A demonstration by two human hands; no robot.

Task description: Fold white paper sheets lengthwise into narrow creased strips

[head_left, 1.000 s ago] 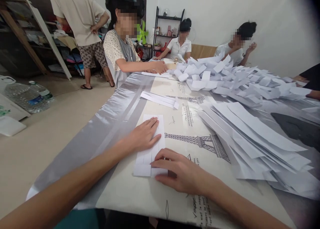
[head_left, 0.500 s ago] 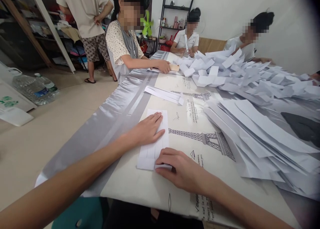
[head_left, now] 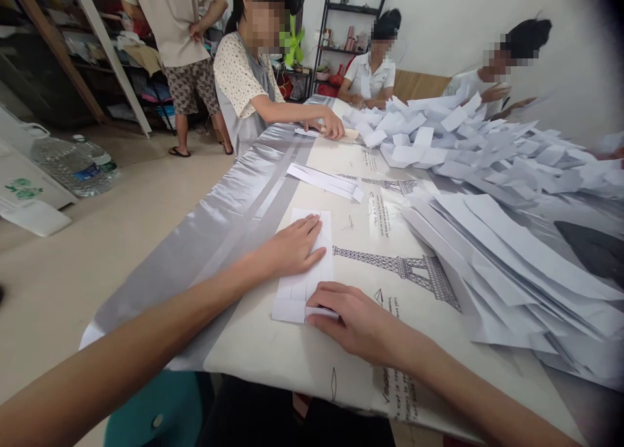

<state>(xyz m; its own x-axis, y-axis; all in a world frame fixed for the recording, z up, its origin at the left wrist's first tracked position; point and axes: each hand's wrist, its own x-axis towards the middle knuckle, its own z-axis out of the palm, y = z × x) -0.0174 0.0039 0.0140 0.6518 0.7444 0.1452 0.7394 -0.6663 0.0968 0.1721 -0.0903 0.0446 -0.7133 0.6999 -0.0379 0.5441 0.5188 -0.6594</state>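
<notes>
A long folded white paper (head_left: 290, 292) with crease lines lies on the printed tablecloth in front of me. My left hand (head_left: 295, 245) rests flat over its far half, fingers stretched out. At the near right corner, my right hand (head_left: 355, 320) pinches a small turned-up flap of the same paper between thumb and fingers. Part of that flap is hidden behind the fingers. Beyond my left hand lies another folded paper strip (head_left: 324, 182), which neither hand touches.
Loose flat paper sheets (head_left: 492, 252) are stacked to the right. Behind them spreads a large heap of folded papers (head_left: 424, 138). A co-worker's hand (head_left: 333, 123) works at the table's far left edge. Two more people sit beyond; another stands. A teal stool (head_left: 156, 405) is below.
The view has shifted slightly. My hands keep nearly the same hold on the paper. The nearest co-worker's hand has moved, and the far-right person's hands have risen.
</notes>
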